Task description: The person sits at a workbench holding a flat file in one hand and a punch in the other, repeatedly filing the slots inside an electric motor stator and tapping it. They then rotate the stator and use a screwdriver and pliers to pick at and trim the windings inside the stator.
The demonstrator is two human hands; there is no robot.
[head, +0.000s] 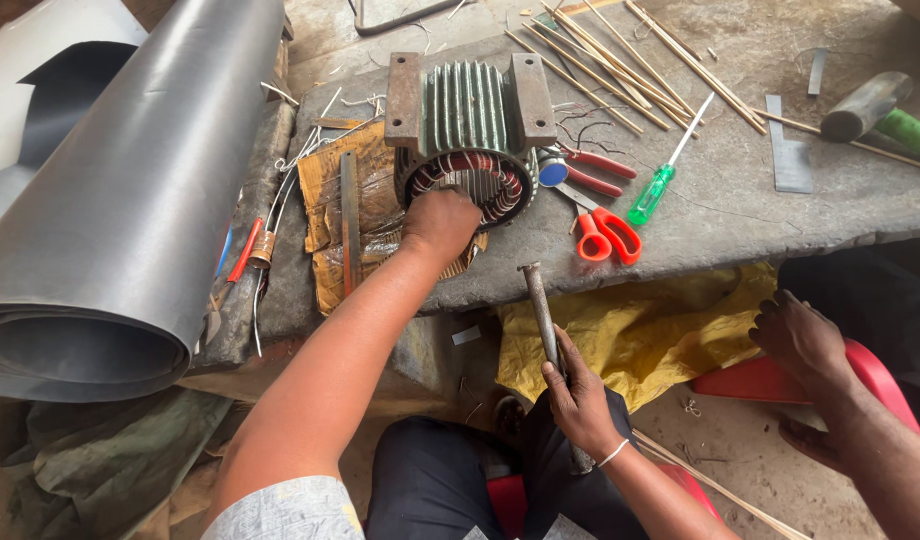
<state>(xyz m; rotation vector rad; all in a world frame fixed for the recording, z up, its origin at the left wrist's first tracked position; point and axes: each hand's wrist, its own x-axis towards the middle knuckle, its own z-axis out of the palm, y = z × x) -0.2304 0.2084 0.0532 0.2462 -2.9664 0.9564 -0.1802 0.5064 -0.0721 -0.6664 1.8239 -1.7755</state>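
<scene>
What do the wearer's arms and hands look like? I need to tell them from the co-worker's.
Both forearms are bare. The left hand is bare, with a light grey speckled short sleeve at the shoulder. The right hand has a thin pale band around the wrist.

— Where does the head camera sit?
— Above the seated person, looking steeply down and forward, close in.
— What fills it?
— Tabletop (740, 200) from 10 to 2 o'clock, knees at 6.
</scene>
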